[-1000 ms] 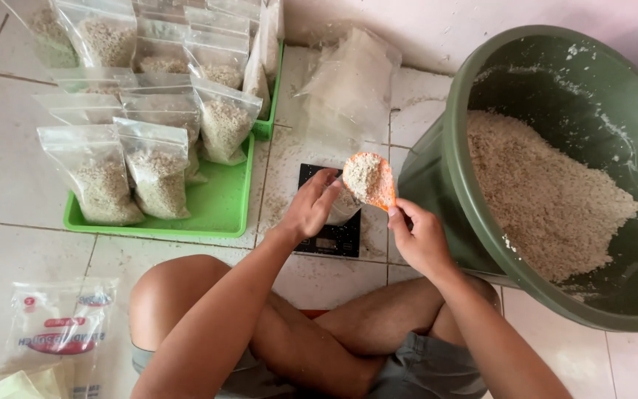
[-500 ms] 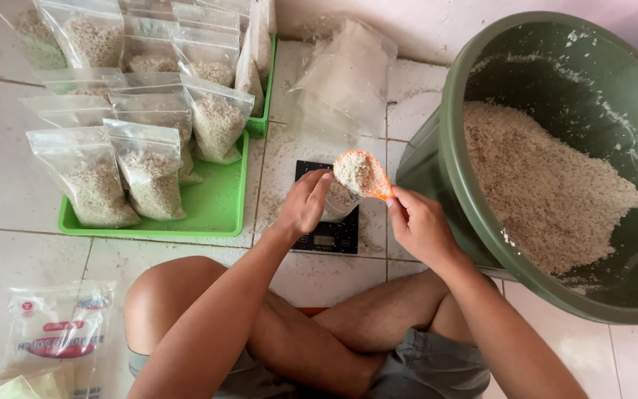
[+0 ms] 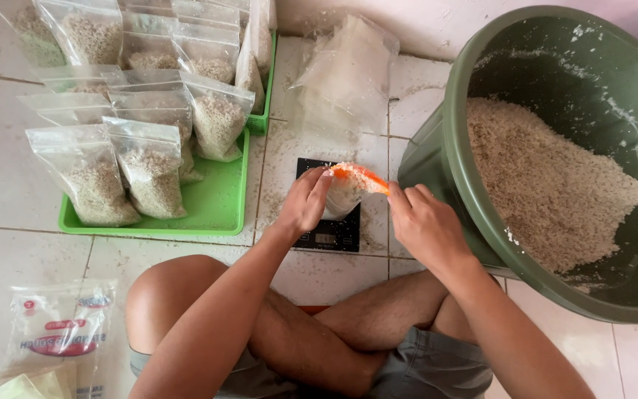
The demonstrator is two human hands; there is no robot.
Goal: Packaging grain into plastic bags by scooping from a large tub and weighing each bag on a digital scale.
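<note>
Over the black scale [image 3: 331,230] on the tiled floor, the left hand [image 3: 304,203] pinches the rim of a clear bag [image 3: 342,198], fingers closed on the plastic. Right hand [image 3: 426,225] has its fingers wrapped on an orange scoop [image 3: 359,176], tipped into the bag's mouth, pale grain showing inside. Just right, touching distance, leans the green tub [image 3: 481,214] of grain. Off left, filled bags [image 3: 149,166] stand on a green tray [image 3: 215,214].
</note>
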